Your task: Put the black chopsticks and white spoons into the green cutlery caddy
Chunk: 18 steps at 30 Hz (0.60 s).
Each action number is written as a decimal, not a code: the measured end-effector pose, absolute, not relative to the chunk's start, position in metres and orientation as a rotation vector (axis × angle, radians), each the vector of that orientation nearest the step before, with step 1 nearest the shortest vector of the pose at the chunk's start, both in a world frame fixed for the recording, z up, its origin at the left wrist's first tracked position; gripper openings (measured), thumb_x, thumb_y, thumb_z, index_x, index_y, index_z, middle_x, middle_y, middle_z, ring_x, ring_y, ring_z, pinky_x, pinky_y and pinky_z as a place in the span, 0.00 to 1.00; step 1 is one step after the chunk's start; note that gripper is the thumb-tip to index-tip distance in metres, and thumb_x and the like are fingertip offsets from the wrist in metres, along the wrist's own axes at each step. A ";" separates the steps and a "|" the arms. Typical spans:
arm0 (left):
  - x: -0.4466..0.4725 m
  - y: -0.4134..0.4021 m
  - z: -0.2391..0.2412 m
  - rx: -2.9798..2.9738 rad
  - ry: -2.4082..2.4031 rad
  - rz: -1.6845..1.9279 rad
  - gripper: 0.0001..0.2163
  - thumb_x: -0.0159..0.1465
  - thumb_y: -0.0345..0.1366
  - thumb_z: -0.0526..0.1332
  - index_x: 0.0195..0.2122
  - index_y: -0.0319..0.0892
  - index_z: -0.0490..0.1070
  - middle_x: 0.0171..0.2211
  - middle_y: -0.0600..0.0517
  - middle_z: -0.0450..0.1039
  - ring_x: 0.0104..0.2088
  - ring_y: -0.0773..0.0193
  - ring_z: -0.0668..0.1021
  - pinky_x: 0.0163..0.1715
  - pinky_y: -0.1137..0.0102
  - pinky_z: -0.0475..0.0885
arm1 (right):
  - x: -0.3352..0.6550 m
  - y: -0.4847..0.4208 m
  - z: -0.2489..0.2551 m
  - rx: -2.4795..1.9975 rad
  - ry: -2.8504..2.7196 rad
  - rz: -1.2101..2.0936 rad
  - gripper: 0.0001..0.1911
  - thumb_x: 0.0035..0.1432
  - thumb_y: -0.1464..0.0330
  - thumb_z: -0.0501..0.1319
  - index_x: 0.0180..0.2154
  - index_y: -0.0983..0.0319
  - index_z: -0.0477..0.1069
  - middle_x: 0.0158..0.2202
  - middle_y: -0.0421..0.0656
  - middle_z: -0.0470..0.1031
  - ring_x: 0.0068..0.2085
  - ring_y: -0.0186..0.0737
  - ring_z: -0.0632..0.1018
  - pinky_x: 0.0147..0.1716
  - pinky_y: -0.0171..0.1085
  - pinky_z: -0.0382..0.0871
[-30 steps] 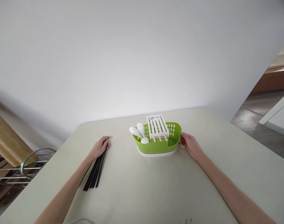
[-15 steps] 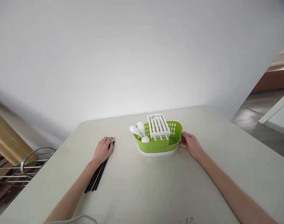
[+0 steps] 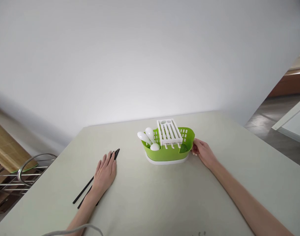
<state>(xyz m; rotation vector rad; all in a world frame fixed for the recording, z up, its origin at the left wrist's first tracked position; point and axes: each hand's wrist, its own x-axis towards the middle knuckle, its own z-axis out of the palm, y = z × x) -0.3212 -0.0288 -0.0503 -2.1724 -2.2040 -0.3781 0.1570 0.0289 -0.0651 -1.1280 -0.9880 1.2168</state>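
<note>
My left hand (image 3: 105, 173) lies flat over black chopsticks (image 3: 83, 189) on the table, its fingers stretched out and slightly apart. The sticks fan out beneath the palm, and their far tips show just past the fingertips. A green utensil basket (image 3: 166, 156) with a white base stands to the right of that hand. White spoons (image 3: 155, 147) lean in its left end. Across its middle sits a white slotted rack (image 3: 172, 142) with small hooks in front. My right hand (image 3: 203, 152) is closed at the basket's right end; some fingertips are hidden behind it.
The pale table (image 3: 150, 196) meets a white wall (image 3: 150, 65) at its back edge. A grey cable (image 3: 73, 229) crosses my left forearm at the bottom. Beyond the table's left edge are a metal wire rack (image 3: 29, 175) and a rolled bamboo mat (image 3: 9, 147).
My left hand has shifted down and slightly left, flattening over the chopsticks. Their near ends have spread out to the left. My right hand stays at the basket.
</note>
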 end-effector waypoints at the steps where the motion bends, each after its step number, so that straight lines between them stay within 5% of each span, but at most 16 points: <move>1: -0.324 -0.030 -0.050 -2.168 -2.214 -0.390 0.30 0.76 0.46 0.40 0.75 0.41 0.56 0.75 0.45 0.55 0.75 0.47 0.57 0.73 0.47 0.53 | 0.157 0.029 -0.066 -1.131 -0.990 1.216 0.26 0.55 0.44 0.68 0.23 0.58 0.68 0.20 0.38 0.67 0.22 0.36 0.65 0.21 0.37 0.55; 10: -0.336 -0.029 -0.036 -2.139 -2.311 -0.497 0.31 0.75 0.48 0.40 0.75 0.39 0.54 0.73 0.42 0.59 0.74 0.49 0.59 0.72 0.50 0.57 | 0.159 0.029 -0.066 -1.140 -1.003 1.221 0.25 0.58 0.45 0.67 0.23 0.58 0.68 0.20 0.37 0.67 0.23 0.36 0.66 0.22 0.37 0.55; 15: -0.326 -0.034 -0.021 -1.973 -2.458 -0.423 0.30 0.75 0.50 0.43 0.75 0.45 0.54 0.68 0.40 0.67 0.63 0.38 0.75 0.53 0.47 0.76 | 0.160 0.029 -0.064 -1.143 -1.013 1.208 0.25 0.58 0.45 0.67 0.24 0.57 0.68 0.19 0.37 0.67 0.22 0.35 0.65 0.22 0.37 0.56; 18: -0.318 -0.036 -0.014 -1.917 -2.484 -0.325 0.29 0.75 0.47 0.42 0.75 0.47 0.53 0.60 0.38 0.76 0.49 0.38 0.83 0.42 0.50 0.77 | 0.159 0.028 -0.061 -1.145 -1.026 1.204 0.25 0.58 0.46 0.67 0.24 0.57 0.67 0.19 0.37 0.67 0.22 0.36 0.66 0.22 0.38 0.56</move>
